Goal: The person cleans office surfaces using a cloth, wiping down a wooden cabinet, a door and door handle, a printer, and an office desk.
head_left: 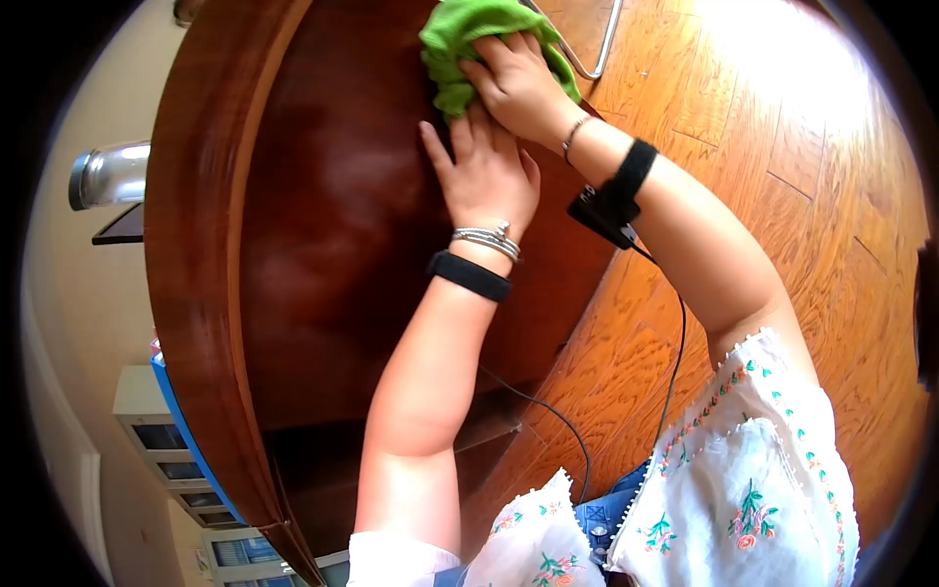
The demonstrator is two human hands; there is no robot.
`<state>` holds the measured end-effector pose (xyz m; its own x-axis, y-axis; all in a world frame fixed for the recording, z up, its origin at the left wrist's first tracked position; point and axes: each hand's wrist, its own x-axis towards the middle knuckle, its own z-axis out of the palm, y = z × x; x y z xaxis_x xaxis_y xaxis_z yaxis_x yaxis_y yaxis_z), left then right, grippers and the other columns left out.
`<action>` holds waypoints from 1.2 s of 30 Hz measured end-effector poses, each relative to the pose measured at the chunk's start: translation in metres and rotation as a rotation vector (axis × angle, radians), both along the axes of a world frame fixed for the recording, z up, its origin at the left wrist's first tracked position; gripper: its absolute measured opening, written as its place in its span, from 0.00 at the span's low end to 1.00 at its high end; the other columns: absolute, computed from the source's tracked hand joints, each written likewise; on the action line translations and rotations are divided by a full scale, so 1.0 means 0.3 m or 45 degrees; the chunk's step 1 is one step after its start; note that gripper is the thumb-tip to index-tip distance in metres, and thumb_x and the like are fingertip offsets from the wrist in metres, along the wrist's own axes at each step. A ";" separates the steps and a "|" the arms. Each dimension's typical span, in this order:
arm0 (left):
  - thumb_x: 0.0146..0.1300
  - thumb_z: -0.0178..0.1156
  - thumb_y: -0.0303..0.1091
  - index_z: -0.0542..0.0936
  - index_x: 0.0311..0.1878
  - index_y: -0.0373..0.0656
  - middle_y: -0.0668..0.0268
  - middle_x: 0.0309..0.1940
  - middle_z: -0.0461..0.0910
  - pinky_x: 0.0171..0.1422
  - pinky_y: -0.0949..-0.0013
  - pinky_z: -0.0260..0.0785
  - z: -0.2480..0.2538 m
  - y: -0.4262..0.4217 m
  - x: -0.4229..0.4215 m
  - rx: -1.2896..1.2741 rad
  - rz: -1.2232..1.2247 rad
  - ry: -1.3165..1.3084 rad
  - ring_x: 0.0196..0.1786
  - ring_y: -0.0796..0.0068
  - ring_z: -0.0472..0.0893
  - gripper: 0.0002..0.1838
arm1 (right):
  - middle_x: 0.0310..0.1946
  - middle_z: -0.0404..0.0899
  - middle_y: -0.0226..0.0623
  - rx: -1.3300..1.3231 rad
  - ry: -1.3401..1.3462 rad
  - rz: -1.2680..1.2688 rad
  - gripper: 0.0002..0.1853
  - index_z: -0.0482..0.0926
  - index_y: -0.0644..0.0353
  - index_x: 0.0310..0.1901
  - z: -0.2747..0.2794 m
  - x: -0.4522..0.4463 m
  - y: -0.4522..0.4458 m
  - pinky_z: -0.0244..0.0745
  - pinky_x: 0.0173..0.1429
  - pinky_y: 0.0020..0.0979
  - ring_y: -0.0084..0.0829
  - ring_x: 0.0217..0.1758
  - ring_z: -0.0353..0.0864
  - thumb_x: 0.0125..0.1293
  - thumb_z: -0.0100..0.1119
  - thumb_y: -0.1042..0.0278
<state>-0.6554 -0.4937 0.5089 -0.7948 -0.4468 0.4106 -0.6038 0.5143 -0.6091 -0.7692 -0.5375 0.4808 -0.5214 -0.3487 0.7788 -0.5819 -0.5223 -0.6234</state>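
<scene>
A crumpled bright green cloth (pixel 452 49) lies against a dark reddish-brown wooden panel (pixel 333 176), near the top of the view. My right hand (pixel 523 88) presses on the cloth, its fingers bent into the folds. Just below it, my left hand (pixel 484 176) rests flat on the panel with thumb and fingers apart. Its fingertips reach the cloth's lower edge, partly covered by my right hand. A silver bracelet and a black band circle my left wrist. My right forearm carries a black strap with a small device (pixel 606 210) and a cable.
A thick wooden edge (pixel 196 196) curves along the left of the panel. Past it stand a clear jar (pixel 112 176) and a dark flat object (pixel 119 227). Wooden flooring (pixel 685 323) spreads to the right, with a bent metal tube (pixel 602 49) near the cloth. The black cable (pixel 584 440) hangs near my body.
</scene>
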 end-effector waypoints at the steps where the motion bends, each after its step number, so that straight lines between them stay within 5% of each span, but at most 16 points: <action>1: 0.51 0.58 0.40 0.73 0.51 0.40 0.58 0.56 0.67 0.70 0.41 0.40 -0.041 0.004 0.008 0.074 0.008 -0.026 0.62 0.58 0.63 0.24 | 0.51 0.66 0.55 0.068 -0.051 0.045 0.15 0.72 0.60 0.49 -0.064 0.008 0.003 0.54 0.63 0.45 0.54 0.57 0.60 0.62 0.52 0.63; 6: 0.53 0.55 0.43 0.72 0.54 0.40 0.63 0.60 0.65 0.72 0.45 0.34 -0.270 0.045 0.038 0.238 0.140 -0.254 0.63 0.62 0.60 0.26 | 0.50 0.66 0.55 0.187 -0.284 0.083 0.15 0.72 0.58 0.48 -0.366 0.063 0.050 0.57 0.60 0.48 0.57 0.53 0.61 0.61 0.51 0.64; 14: 0.56 0.53 0.44 0.61 0.66 0.40 0.67 0.65 0.63 0.75 0.50 0.27 -0.541 0.091 0.108 0.556 0.239 -0.486 0.69 0.67 0.55 0.34 | 0.50 0.66 0.62 0.817 -0.678 0.141 0.16 0.67 0.58 0.52 -0.749 0.190 0.133 0.55 0.60 0.51 0.60 0.54 0.61 0.64 0.46 0.64; 19: 0.57 0.51 0.41 0.61 0.65 0.39 0.66 0.65 0.62 0.75 0.55 0.29 -0.602 0.118 0.161 0.644 0.263 -0.582 0.69 0.67 0.55 0.33 | 0.52 0.64 0.63 1.126 -0.771 0.212 0.17 0.66 0.57 0.55 -0.826 0.238 0.176 0.52 0.63 0.50 0.60 0.57 0.58 0.65 0.46 0.63; 25: 0.56 0.52 0.41 0.62 0.65 0.40 0.64 0.65 0.62 0.75 0.54 0.31 -0.649 0.153 0.187 0.630 0.245 -0.566 0.69 0.65 0.54 0.32 | 0.58 0.55 0.62 1.041 -0.827 0.075 0.16 0.72 0.57 0.50 -0.818 0.232 0.173 0.53 0.65 0.47 0.60 0.60 0.56 0.60 0.52 0.66; 34: 0.61 0.47 0.39 0.66 0.63 0.45 0.69 0.66 0.61 0.75 0.55 0.29 -0.643 0.106 0.146 0.524 0.254 -0.590 0.70 0.70 0.54 0.26 | 0.56 0.65 0.53 1.080 -1.030 0.186 0.20 0.70 0.58 0.54 -0.797 0.135 0.119 0.66 0.58 0.43 0.51 0.57 0.67 0.61 0.50 0.62; 36: 0.62 0.45 0.38 0.65 0.64 0.43 0.69 0.66 0.61 0.75 0.55 0.28 -0.663 0.123 0.172 0.565 0.269 -0.649 0.70 0.70 0.53 0.26 | 0.58 0.66 0.51 1.066 -1.606 0.580 0.22 0.69 0.60 0.55 -0.877 0.168 0.126 0.67 0.57 0.43 0.49 0.58 0.67 0.61 0.45 0.60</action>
<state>-0.6038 -0.4569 0.3100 -0.7173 -0.6519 -0.2461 -0.4138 0.6826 -0.6024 -0.7187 -0.4997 0.2177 -0.3942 -0.7418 -0.5425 0.6154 0.2253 -0.7553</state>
